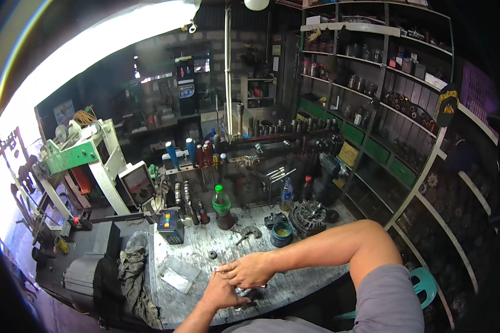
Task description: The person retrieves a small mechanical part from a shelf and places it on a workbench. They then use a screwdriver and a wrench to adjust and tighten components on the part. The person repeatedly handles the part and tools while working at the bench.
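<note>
Close to the bench's near edge, my two hands meet over a small shiny metal part [242,291], mostly hidden beneath them. My left hand [221,291] is closed around its near side, thumb toward the right. Reaching across from the right, my right hand [251,270] has its fingers bent over the top, touching the left fingers; what they grip is covered. A small dark ring [213,255] lies just beyond the hands. To their left is a clear plastic bag [179,275], flat on the worn grey workbench [205,316].
Beyond the hands stand a blue tub [281,235], an alternator housing [308,217], a green-capped bottle [221,206] and a battery [170,226]. A dark rag [133,277] hangs at the bench's left. Screwdrivers and sockets line the back rack [186,169]; shelves [372,61] fill the right.
</note>
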### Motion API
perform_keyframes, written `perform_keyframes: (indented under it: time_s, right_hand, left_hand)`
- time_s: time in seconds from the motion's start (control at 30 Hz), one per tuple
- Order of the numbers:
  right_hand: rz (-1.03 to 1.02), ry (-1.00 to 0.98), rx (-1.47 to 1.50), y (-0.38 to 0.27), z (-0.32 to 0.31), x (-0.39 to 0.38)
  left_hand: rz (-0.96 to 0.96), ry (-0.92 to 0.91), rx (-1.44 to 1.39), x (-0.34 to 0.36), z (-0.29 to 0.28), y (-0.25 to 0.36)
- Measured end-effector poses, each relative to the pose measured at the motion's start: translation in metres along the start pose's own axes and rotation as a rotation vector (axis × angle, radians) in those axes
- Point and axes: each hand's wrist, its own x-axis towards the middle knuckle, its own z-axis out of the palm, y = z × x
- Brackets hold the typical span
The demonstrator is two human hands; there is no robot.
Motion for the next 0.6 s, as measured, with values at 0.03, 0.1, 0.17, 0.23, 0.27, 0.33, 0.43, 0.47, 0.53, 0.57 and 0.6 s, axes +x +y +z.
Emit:
perform_keyframes:
  time_s: [0.03,0.1,0.17,0.23,0.27,0.33,0.43,0.47,0.53,0.57,0.6]
  right_hand:
    - [0.007,-0.029,0.040,-0.003,0.005,0.003]
    - [0.106,0.071,0.005,-0.011,0.009,0.009]
    - [0.353,-0.023,0.041,-0.021,0.007,0.015]
    - [0.502,0.004,0.009,-0.033,0.004,0.017]
    - [0.567,-0.039,0.036,-0.036,0.002,0.018]
    - [0.592,-0.071,0.050,-0.039,0.001,0.019]
    - [0.531,-0.009,0.038,-0.038,0.005,0.019]
    - [0.553,0.038,0.068,-0.038,0.008,0.019]
    - [0.604,0.075,0.129,-0.037,0.013,0.019]
    - [0.637,0.065,0.161,-0.038,0.015,0.020]
    - [0.673,0.055,0.206,-0.037,0.016,0.019]
  left_hand:
    - [0.015,-0.088,-0.067,0.003,-0.002,0.000]
    - [0.060,-0.239,-0.125,0.010,-0.004,-0.003]
    - [-0.031,0.013,-0.148,0.007,0.004,0.006]
    - [-0.188,0.143,-0.146,-0.001,0.017,0.018]
    - [-0.170,0.176,-0.159,-0.002,0.021,0.017]
    - [-0.128,0.191,-0.130,-0.005,0.027,0.012]
    - [-0.066,0.173,-0.203,0.000,0.029,-0.001]
    - [-0.064,0.137,-0.231,0.000,0.028,-0.003]
    - [-0.078,0.148,-0.238,0.001,0.027,-0.003]
    - [-0.088,0.123,-0.213,0.000,0.026,-0.001]
    - [-0.090,0.150,-0.226,0.001,0.025,0.001]
